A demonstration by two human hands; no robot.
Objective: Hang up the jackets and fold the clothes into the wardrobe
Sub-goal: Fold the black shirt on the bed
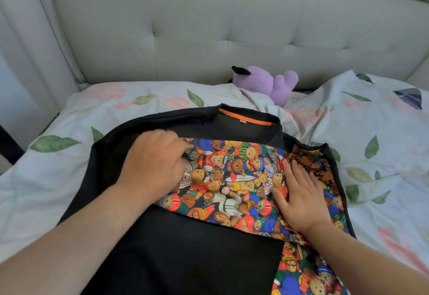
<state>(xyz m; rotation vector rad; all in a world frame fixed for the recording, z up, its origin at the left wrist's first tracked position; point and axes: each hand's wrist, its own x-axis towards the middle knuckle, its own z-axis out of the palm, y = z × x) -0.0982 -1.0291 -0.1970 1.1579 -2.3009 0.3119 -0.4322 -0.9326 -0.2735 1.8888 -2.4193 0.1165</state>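
Shirt point(185, 248), one; left hand point(153, 162), right hand point(299, 197)

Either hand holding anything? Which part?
Left hand pinches the shirt at its folded-over black side edge; right hand only presses flat on it.

The right hand point(299, 197) lay flat, fingers straight, pressing the right side of the bear-print panel point(232, 178) of a black shirt point(185, 248) spread on a floral duvet point(69, 155). Across the print to its left, the left hand point(153, 162) rested knuckles-up at the panel's other edge, fingers curled (blurred, so whether they pinched cloth could not be told). Beyond both hands lay the shirt's orange-lined collar point(246, 118), and farther off a purple plush toy point(267, 83) against the grey headboard point(209, 39).
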